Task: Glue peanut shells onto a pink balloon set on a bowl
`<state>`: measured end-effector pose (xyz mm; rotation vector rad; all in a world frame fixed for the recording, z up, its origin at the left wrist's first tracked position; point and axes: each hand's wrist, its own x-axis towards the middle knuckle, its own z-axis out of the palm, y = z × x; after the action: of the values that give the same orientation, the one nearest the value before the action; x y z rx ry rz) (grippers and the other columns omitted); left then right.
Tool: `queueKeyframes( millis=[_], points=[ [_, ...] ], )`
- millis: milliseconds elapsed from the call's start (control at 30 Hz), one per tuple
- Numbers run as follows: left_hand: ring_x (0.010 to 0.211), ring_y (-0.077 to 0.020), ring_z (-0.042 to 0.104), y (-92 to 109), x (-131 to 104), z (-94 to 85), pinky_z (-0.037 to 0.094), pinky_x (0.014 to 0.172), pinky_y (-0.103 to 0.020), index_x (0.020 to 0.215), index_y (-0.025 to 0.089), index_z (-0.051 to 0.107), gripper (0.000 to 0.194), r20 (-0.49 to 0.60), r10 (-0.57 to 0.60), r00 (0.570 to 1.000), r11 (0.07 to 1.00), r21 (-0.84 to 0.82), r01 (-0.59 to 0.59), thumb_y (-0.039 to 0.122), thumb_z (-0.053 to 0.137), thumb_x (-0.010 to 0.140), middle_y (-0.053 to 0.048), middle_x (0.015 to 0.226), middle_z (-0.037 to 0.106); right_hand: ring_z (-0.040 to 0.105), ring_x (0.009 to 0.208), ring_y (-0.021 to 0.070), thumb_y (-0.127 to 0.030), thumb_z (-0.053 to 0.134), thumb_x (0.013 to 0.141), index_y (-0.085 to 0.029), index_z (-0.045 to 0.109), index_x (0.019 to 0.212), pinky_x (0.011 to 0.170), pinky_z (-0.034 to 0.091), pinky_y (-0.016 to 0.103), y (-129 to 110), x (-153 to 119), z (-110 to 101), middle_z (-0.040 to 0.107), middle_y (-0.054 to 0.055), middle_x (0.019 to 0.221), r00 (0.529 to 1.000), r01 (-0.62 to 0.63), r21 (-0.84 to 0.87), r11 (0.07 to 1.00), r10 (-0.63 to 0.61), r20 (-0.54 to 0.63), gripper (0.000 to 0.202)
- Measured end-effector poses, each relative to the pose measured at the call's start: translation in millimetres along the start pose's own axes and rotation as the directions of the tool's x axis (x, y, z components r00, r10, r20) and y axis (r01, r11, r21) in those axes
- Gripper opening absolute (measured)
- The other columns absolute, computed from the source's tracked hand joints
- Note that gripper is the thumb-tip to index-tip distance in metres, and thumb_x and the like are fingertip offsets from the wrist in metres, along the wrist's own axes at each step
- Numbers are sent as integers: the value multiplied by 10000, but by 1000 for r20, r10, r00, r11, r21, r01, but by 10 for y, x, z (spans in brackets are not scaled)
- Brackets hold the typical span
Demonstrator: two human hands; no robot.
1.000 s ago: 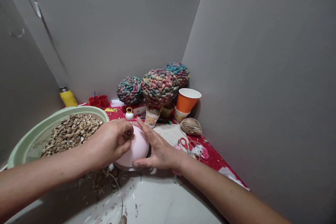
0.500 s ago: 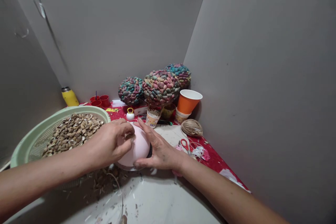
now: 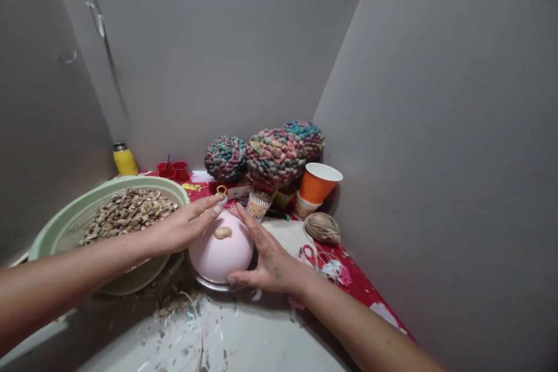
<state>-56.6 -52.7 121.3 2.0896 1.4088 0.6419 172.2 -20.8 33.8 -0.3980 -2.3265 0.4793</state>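
A smooth pale pink balloon [image 3: 218, 258] rests in a round holder with a shiny rim [image 3: 213, 286]. One peanut shell [image 3: 223, 233] lies on its upper face. My right hand [image 3: 265, 256] grips the balloon's right side, thumb low at the front and fingers over the top. Beside the balloon's upper left, my left hand [image 3: 192, 224] has its fingers stretched out and holds nothing. Whether its fingertips touch the balloon, I cannot tell. To the left, a green strainer basket [image 3: 41, 238] holds a heap of peanut shells [image 3: 131, 212].
Behind stand several shell-covered coloured balls [image 3: 276, 154], an orange paper cup [image 3: 318, 183], red cups [image 3: 179, 171] and a yellow bottle [image 3: 125, 161]. Twine [image 3: 322, 228] and red-handled scissors [image 3: 309, 254] lie to the right. Shell bits [image 3: 174, 305] litter the white tabletop [image 3: 257, 331]. Grey panels enclose the table.
My left hand has drawn back from the balloon and its fingers have straightened, uncovering the peanut shell. My right hand keeps its hold. The camera view has tilted upward.
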Motion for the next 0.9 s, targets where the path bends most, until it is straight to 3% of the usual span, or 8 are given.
queueKeyframes(
  millis=[133, 233, 333, 433, 700, 900],
  points=[
    [1365, -286, 432, -55, 34, 41, 379, 1110, -408, 1424, 117, 450, 659, 121, -7, 993, 996, -83, 18, 561, 329, 952, -135, 1506, 426, 239, 1446, 315, -538, 731, 796, -266, 52, 1561, 1154, 258, 534, -8, -6, -73, 232, 162, 1578, 998, -53, 2, 999, 53, 44, 1058],
    [1362, -270, 438, -38, 18, 58, 341, 1134, -393, 1418, 97, 455, 628, 128, -17, 992, 997, -72, 26, 507, 334, 957, -128, 1491, 447, 349, 1391, 302, -476, 658, 884, -289, 300, 1509, 1122, 328, 515, -98, 68, -175, 375, 134, 1509, 998, -21, -16, 1000, 20, -63, 745],
    [1366, -251, 436, -42, 16, 77, 300, 1154, -369, 1403, 97, 472, 581, 126, 7, 992, 998, -59, 1, 446, 337, 959, -124, 1479, 467, 561, 1140, 251, -297, 620, 935, -288, 568, 1308, 964, 470, 445, -246, 204, -255, 591, 100, 1231, 977, 56, -81, 995, -71, -200, 376],
    [1355, -237, 450, -75, 31, 104, 301, 1152, -362, 1384, 90, 490, 542, 121, 57, 991, 996, -70, -49, 392, 333, 961, -129, 1466, 486, 590, 896, 208, -211, 594, 943, -251, 663, 1132, 790, 497, 382, -360, 342, -290, 639, 69, 977, 974, 130, -167, 977, -157, -166, 205],
    [1297, -231, 510, -136, 58, 157, 346, 1118, -362, 1301, 132, 571, 436, 89, 146, 985, 987, -80, -139, 301, 372, 952, -107, 1405, 562, 567, 796, 187, -228, 587, 957, -218, 698, 1014, 713, 450, 347, -309, 473, -275, 671, 57, 881, 974, 211, -231, 950, -225, -36, 125],
    [1301, -238, 507, -101, 50, 150, 350, 1115, -351, 1299, 118, 575, 453, 105, 138, 985, 990, -29, -136, 253, 341, 935, -108, 1417, 550, 570, 775, 185, -257, 576, 964, -213, 715, 937, 696, 457, 336, -346, 458, -259, 664, 56, 843, 988, 142, -237, 961, -154, -33, 148]
  ],
)
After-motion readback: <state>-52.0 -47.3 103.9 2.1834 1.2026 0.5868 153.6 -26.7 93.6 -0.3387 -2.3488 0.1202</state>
